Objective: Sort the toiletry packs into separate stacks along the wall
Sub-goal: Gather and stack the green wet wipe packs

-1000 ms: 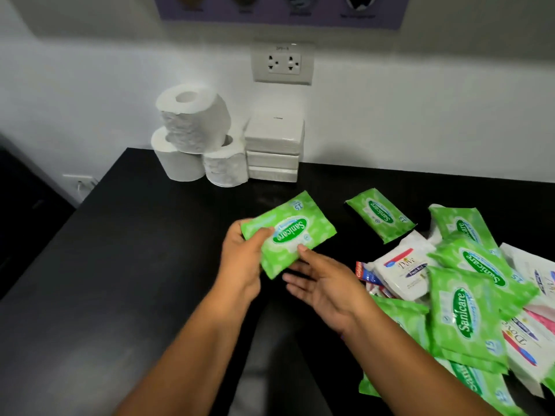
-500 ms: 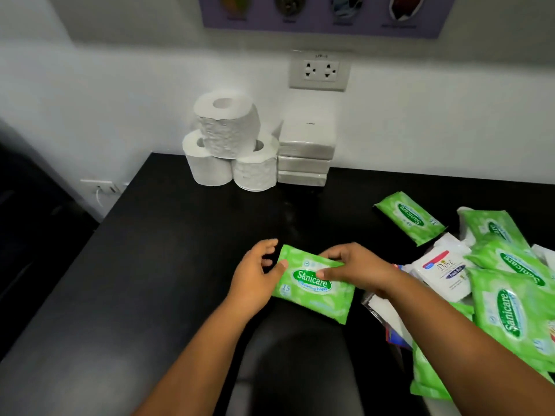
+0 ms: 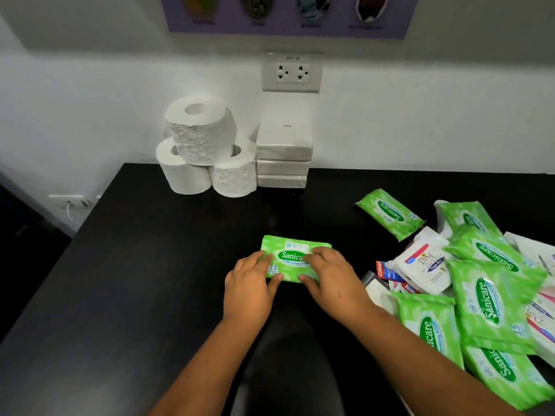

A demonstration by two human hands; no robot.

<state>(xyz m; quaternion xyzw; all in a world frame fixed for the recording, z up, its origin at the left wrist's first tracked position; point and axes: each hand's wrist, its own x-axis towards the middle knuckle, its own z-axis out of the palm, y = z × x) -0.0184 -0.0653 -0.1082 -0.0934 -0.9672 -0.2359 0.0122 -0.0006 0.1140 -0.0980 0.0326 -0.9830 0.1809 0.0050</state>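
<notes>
Nearest the camera, on the black worktop, the left hand and right hand each pinch one end of a green Sanicare wipes pack, lying flat at the middle. Right of it sprawls a heap of Sanicare and Dove packs. Farther off, against the wall, stand three toilet rolls, touching a stack of white tissue packs.

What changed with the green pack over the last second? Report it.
The Sanicare pack, held tilted above the table by the left hand a second ago, has come down flat. The right hand, open beneath it before, now presses on top alongside the left. The toilet rolls, white packs and mixed pile stayed put.
</notes>
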